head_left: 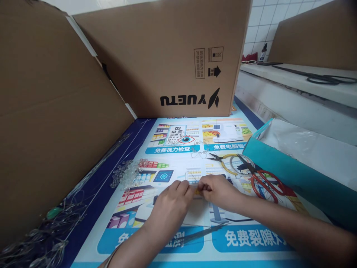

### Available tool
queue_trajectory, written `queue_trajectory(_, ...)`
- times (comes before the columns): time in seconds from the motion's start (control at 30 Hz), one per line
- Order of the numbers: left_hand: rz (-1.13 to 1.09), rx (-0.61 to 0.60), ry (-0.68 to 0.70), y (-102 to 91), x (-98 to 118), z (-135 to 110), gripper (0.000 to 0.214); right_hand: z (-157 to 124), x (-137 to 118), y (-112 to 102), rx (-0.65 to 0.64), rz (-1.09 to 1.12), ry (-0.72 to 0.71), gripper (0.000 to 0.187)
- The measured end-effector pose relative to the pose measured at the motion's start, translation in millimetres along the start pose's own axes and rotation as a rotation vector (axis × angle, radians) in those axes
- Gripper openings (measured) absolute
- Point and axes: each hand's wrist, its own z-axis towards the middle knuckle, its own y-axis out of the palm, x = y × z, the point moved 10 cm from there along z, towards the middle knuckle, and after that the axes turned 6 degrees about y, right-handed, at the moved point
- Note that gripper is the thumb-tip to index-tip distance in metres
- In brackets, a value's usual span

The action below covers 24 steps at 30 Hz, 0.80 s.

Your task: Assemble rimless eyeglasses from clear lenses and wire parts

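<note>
Near the middle of the printed sheet my hands meet, fingertips almost touching. A thin wire (186,175) rises in a bend just above the fingers. My left hand (175,201) is closed in a pinch on the wire. Closed too, my right hand (217,190) pinches it from the other side; the exact grip points are hidden. Below the hands lies a bundle of straight thin wires (205,233). Clear beads (126,175) sit in a heap to the left. Beyond my fingers are small looped wire pieces (199,152) with clear beads.
Yellow-handled pliers (227,165) and red-handled scissors (266,182) lie right, beside a teal box (290,169) holding clear plastic. A large cardboard box (167,56) stands behind; another cardboard panel (55,93) walls the left. Tangled wire pieces (47,238) lie at lower left.
</note>
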Motion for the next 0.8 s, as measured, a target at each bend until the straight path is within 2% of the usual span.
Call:
queue_trajectory(0.5,0.010,0.054,-0.022,-3.2,-5,4,0.020,3,9,2,0.063,0.121,0.025,0.018)
queue_trajectory(0.8,-0.077,0.177,-0.060,-4.7,-18,0,0.019,3,12,2,0.106,0.200,0.037,0.020)
